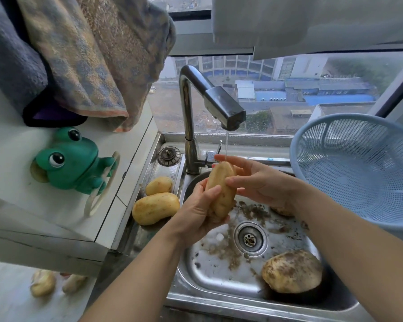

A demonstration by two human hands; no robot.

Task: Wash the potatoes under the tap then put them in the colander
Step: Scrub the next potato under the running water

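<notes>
The two bare forearms are being reached over the steel sink (219, 282), where a mud-caked potato (292, 271) is lying near the drain; a smooth oblong potato (221, 189) is being gripped from below by the left hand (200, 210) and rubbed by the loosely open right hand (258, 182) under the tap (226, 108). It is best being turned so the thin stream reaches every side before the empty blue mesh colander (358, 168) receives it

No text, label, brand or number can be read on anything here.
</notes>
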